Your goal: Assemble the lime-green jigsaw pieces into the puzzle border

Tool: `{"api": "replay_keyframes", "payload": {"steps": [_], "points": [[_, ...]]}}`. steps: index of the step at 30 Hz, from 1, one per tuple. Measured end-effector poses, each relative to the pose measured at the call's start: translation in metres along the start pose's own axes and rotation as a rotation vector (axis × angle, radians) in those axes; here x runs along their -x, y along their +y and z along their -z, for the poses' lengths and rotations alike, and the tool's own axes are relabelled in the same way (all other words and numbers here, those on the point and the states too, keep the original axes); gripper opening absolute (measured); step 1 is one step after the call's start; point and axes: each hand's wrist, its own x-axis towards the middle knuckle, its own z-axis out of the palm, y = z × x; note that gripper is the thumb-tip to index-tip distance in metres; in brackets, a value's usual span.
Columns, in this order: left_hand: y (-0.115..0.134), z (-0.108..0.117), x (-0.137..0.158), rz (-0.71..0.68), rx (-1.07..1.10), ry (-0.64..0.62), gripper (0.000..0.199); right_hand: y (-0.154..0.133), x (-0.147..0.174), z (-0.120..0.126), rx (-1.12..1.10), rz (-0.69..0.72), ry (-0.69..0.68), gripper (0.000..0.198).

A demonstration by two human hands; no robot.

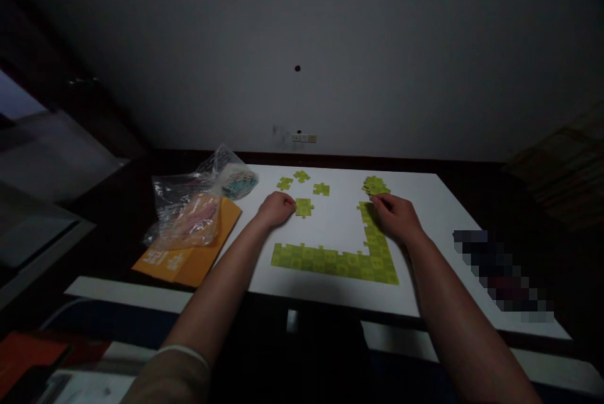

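Closed at the fingertips, my left hand [277, 208] pinches the left edge of a green jigsaw piece [303, 207] over the white table. My right hand [397, 215] is closed too, its fingertips between a small heap of green jigsaw pieces [376, 185] and the top of a joined L-shaped strip of pieces [340, 262]. What those fingers hold, if anything, is hidden. Beyond my left hand lie three loose pieces: one at the left [284, 184], one farther back [302, 175] and one to the right [321, 189].
An orange-yellow envelope [193, 262] lies at the table's left, partly under a clear plastic bag [186, 212]. Another bag with bluish contents [239, 182] rests behind it. A pixelated dark object [500, 275] is at the right edge. The white table [415, 190] faces a grey wall with sockets [304, 138].
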Motion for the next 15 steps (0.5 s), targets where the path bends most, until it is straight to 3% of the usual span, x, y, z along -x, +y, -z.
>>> {"api": "replay_keyframes", "payload": {"steps": [8,15], "points": [[0.007,0.013,-0.013,-0.012,-0.2,0.028,0.013,0.001,0.0,-0.004,-0.03,-0.023,-0.004,0.043],[0.023,-0.013,-0.017,-0.068,-0.244,-0.042,0.015,-0.002,0.001,-0.002,-0.021,-0.017,-0.023,0.043]]}}
